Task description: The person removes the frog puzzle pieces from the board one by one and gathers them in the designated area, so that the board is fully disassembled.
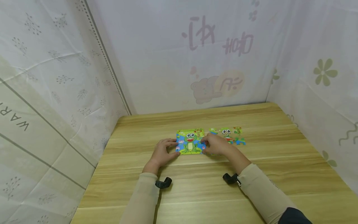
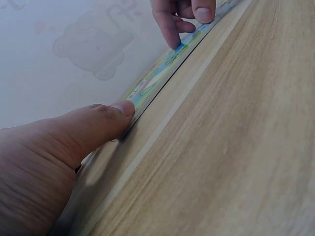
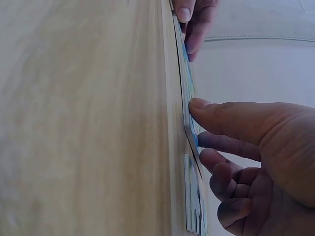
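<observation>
A flat frog picture board (image 1: 190, 142) lies on the wooden table, green and blue. At its left edge is my left hand (image 1: 161, 153), thumb near the front corner and fingers spread further back. The left wrist view has the straight left thumb (image 2: 106, 120) on the board's rim; the other left fingers are out of sight there. My right hand (image 1: 216, 144) touches the right edge. Seen from the right wrist, its thumb (image 3: 216, 114) meets the rim, a fingertip rests beside it, and the remaining fingers bend loosely with nothing in them.
Loose jigsaw pieces lie right of the board, among them one with frog eyes (image 1: 226, 131), a tree piece (image 1: 237, 130) and a blue one (image 1: 240, 141). The right hand partly covers this group. Patterned cloth (image 1: 156, 56) hangs behind the table (image 1: 193, 193) and at both sides.
</observation>
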Demonstrator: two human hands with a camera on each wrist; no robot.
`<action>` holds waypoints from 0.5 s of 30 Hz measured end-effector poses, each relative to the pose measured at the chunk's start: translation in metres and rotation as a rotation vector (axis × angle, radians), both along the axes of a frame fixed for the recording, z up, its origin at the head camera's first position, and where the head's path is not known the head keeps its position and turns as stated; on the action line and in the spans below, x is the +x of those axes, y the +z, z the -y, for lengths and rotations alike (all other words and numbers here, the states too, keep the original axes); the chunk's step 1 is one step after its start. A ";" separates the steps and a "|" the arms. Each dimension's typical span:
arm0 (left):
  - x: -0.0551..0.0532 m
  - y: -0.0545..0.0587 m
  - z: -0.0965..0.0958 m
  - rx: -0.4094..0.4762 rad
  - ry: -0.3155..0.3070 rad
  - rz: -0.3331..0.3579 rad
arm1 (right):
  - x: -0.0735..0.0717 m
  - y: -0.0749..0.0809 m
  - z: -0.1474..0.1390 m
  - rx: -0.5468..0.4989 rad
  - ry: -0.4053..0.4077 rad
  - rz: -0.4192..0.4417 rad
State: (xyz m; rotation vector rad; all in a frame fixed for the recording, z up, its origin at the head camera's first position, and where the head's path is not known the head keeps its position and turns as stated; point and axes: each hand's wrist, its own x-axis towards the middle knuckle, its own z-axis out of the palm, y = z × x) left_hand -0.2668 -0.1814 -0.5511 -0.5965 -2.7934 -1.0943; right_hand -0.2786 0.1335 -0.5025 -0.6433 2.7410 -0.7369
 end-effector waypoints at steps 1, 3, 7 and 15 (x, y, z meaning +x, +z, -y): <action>0.000 0.000 0.000 0.001 -0.001 -0.001 | 0.000 0.000 0.000 -0.001 0.001 0.002; 0.001 0.000 0.000 0.000 0.000 -0.004 | 0.000 0.000 0.001 -0.005 0.000 0.006; 0.001 0.000 0.000 0.006 0.001 -0.012 | 0.001 0.000 0.002 -0.017 -0.001 0.005; 0.000 -0.001 0.000 0.005 0.002 -0.013 | 0.000 -0.003 0.002 -0.031 -0.016 0.000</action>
